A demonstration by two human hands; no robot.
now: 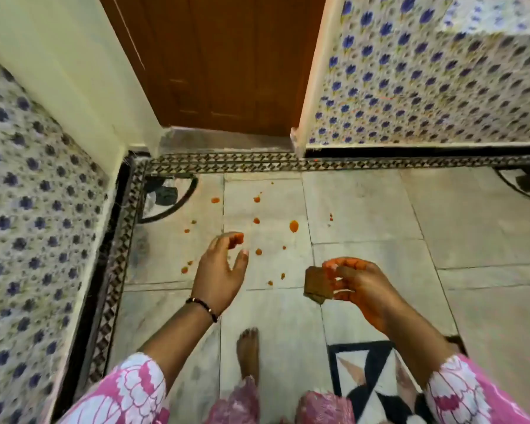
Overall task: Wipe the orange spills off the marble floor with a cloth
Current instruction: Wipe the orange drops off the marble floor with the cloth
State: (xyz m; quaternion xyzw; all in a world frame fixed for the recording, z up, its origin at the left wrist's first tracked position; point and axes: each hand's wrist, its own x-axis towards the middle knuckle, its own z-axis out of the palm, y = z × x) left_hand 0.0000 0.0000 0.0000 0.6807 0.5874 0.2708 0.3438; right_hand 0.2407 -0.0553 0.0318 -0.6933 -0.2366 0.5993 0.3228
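Observation:
Several orange spills dot the pale marble floor [364, 209] ahead of me, the largest drop [293, 226] near the middle and smaller ones [215, 200] further left. My left hand [221, 270] hovers over the spills with fingers spread and orange on its fingertips, holding nothing. My right hand [358, 286], also stained orange, pinches a small folded brownish cloth [317, 284] above the floor to the right of the spills.
A brown wooden door [221, 62] stands ahead behind a patterned floor border [257, 165]. Walls with blue flower tiles [441, 81] close in on both sides. My bare foot [248, 353] stands below the hands, beside a black-and-white floor inlay [371, 371].

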